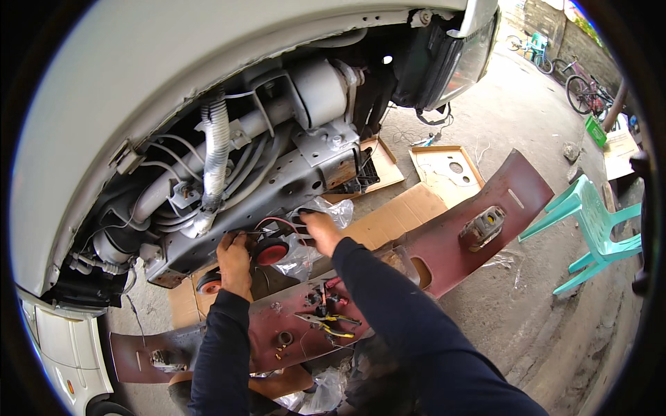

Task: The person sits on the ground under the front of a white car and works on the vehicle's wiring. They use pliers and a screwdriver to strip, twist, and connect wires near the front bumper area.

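Two hands: you are working both at the grey frame rail under the stripped front end.
Left hand: you are pressing it, clenched, beside the red horn.
Right hand: you are pinching the clear plastic bag at the horn's red wire.
Done: the maroon bumper is lying off on cardboard.
Left: the horn is looking unfastened; pliers are waiting on the bumper.

The one camera sits on the person's head and looks down, close over both arms, at the open front of a car and the ground.
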Demonstrator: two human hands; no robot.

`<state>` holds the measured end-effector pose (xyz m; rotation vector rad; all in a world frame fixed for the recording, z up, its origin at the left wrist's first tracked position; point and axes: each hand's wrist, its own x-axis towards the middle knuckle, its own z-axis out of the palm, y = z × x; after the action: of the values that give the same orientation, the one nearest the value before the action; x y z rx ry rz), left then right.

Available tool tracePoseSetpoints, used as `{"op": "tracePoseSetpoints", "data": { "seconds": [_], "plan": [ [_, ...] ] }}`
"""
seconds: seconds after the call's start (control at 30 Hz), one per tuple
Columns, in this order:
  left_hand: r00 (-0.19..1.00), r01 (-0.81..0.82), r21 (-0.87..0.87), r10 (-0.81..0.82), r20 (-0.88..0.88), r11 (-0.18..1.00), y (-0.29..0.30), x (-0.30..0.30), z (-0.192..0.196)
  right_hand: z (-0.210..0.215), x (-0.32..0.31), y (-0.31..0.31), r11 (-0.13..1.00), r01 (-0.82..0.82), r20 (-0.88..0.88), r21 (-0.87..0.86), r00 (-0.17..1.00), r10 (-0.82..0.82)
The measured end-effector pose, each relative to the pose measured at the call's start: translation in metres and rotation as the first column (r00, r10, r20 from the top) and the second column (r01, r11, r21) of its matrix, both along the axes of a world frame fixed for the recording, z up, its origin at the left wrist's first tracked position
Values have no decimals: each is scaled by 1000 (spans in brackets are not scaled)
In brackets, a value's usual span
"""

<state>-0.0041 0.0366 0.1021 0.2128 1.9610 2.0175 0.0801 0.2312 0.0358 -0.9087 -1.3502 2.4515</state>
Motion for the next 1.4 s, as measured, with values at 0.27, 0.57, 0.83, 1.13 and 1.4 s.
{"op": "tracePoseSetpoints", "data": {
  "seconds": [0.27,0.57,0.83,1.13,1.4],
  "plan": [
    [997,59,157,-68,48,986,-17,9,4,-44,-31,10,940,252,-58,-229,961,-271],
    [982,62,-88,-77,-172,994,-52,34,20,-26,33,66,952,265,149,-151,959,-243],
    [831,421,-255,-483,-278,871,-34,70,57,78,42,-5,966,-248,-49,77,966,253],
    [797,168,-441,-385,-466,882,6,56,50,80,28,-23,978,-208,-30,29,977,209],
    [887,184,-229,-262,-379,956,-22,39,51,69,10,-10,897,-228,-191,-380,968,165]
  ]
}}
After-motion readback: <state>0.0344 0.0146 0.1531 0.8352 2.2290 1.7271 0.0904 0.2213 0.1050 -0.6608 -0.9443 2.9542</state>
